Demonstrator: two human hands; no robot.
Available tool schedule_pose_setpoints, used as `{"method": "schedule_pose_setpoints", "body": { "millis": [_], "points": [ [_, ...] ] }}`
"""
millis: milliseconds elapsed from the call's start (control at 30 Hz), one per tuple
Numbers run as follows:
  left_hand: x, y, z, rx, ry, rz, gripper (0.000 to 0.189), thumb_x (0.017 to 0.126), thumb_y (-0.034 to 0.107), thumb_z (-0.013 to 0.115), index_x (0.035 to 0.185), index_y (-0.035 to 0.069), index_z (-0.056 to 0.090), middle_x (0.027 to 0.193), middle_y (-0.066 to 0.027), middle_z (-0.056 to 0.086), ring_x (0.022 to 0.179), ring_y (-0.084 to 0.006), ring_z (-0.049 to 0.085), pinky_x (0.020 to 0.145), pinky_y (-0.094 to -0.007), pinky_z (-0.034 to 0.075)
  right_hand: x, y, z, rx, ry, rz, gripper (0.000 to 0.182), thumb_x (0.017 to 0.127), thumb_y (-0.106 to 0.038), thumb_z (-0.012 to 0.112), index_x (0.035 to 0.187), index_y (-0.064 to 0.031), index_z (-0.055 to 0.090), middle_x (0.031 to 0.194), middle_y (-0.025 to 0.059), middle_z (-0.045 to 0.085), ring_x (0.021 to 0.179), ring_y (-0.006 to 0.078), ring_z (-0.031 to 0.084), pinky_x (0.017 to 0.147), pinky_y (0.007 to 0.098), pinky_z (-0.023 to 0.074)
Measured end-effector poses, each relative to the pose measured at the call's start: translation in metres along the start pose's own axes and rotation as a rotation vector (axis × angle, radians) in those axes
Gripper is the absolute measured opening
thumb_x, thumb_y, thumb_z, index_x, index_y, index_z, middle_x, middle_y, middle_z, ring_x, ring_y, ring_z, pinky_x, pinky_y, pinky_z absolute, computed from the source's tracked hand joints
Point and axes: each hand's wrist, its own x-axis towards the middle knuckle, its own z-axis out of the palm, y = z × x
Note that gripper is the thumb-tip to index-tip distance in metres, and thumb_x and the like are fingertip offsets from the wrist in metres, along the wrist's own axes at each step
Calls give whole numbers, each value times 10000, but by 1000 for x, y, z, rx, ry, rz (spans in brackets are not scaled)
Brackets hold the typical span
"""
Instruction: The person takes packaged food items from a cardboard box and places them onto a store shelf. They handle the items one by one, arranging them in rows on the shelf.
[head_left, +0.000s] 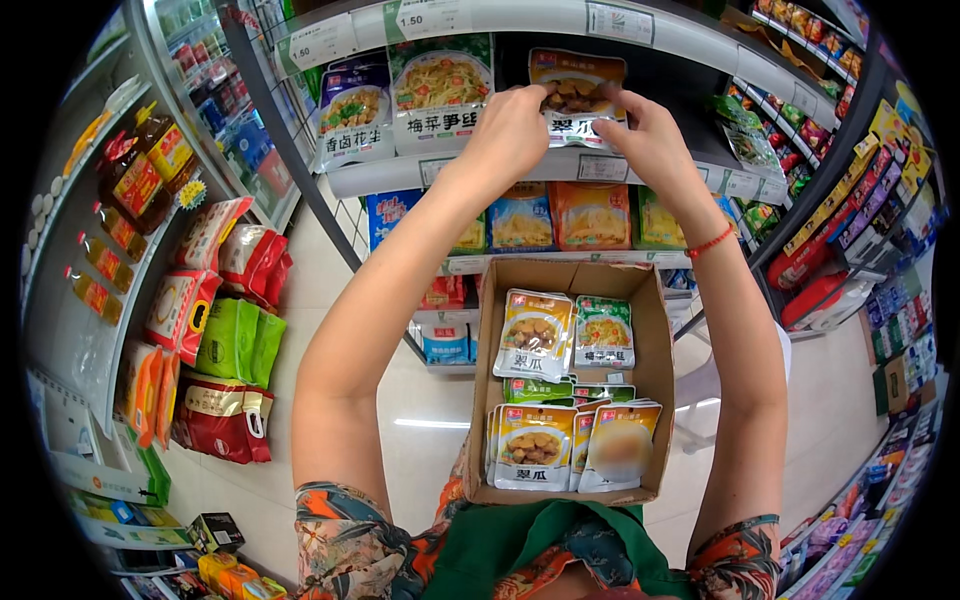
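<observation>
My left hand (517, 127) and my right hand (646, 127) pinch the two sides of a yellow and white foil pouch of pickled vegetables (576, 79), which stands upright on a shop shelf. To its left stand a green and white pouch (441, 82) and a purple and white pouch of peanuts (354, 109). Below, against my body, is an open cardboard box (487, 300). It holds several yellow pouches (532, 450), a green and white pouch (604, 330) and other green pouches behind the front row. What supports the box is hidden.
The shelf's white front edge (675, 174) carries price labels. Small green packets (750, 139) lie at its right end. A lower shelf holds colourful bags (590, 214). Wire side panels flank the shelf. Left are oil bottles (131, 180) and large bags (225, 420); hanging snacks (855, 195) are at right.
</observation>
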Motion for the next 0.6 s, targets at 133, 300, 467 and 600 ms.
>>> {"method": "schedule_pose_setpoints", "body": {
  "millis": [133, 300, 467, 600],
  "points": [
    [26, -14, 17, -36, -10, -41, 418, 840, 11, 453, 1237, 17, 584, 1062, -280, 634, 999, -436, 598, 881, -453, 480, 23, 9, -2, -104, 0, 47, 492, 833, -126, 640, 1272, 75, 540, 1120, 178, 640, 949, 208, 598, 857, 302, 464],
    [58, -40, 43, 1, -72, -196, 358, 870, 111, 455, 1179, 40, 622, 1063, -255, 641, 985, -442, 593, 846, -450, 483, 44, 25, 6, -109, -32, 67, 485, 818, -114, 661, 1267, 39, 560, 1032, 159, 665, 841, 182, 595, 795, 305, 475],
    [78, -48, 57, -146, -176, -373, 362, 888, 181, 447, 1160, 17, 620, 1137, -259, 624, 1089, -407, 578, 896, -409, 455, 57, 34, 7, -155, -69, 38, 431, 815, -100, 667, 1222, 24, 592, 983, 147, 681, 795, 189, 596, 749, 306, 479],
    [83, -46, 57, -77, -225, -352, 374, 861, 152, 452, 1156, -10, 615, 1161, -272, 609, 1136, -410, 555, 917, -403, 447, 70, 42, 14, -164, -158, 102, 372, 829, -87, 647, 1185, 16, 611, 983, 144, 685, 812, 203, 611, 750, 310, 486]
  ]
}}
